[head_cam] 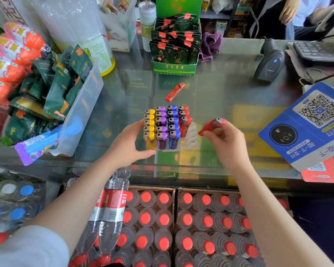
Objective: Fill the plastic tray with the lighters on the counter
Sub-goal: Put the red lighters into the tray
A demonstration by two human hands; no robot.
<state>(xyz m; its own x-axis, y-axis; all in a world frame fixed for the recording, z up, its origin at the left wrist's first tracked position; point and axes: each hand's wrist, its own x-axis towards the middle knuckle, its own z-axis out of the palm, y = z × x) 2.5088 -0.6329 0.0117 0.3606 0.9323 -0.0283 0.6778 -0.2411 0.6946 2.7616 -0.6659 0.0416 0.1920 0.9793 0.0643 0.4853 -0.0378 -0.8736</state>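
- Clear plastic tray [191, 140] on glass counter [229, 89], partly filled with upright lighters.
- Left hand [127, 143] cupped against tray's yellow row.
- Right hand [226, 139] pinches red plastic lighter [212, 126] beside tray.
- Second red lighter [175, 92] lies beyond.

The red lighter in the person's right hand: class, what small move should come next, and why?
Probably lower the red lighter, pinched in the right hand, upright into an empty slot of the plastic tray. The red column holds three lighters with open slots in front, and the left hand steadies the tray's yellow side.
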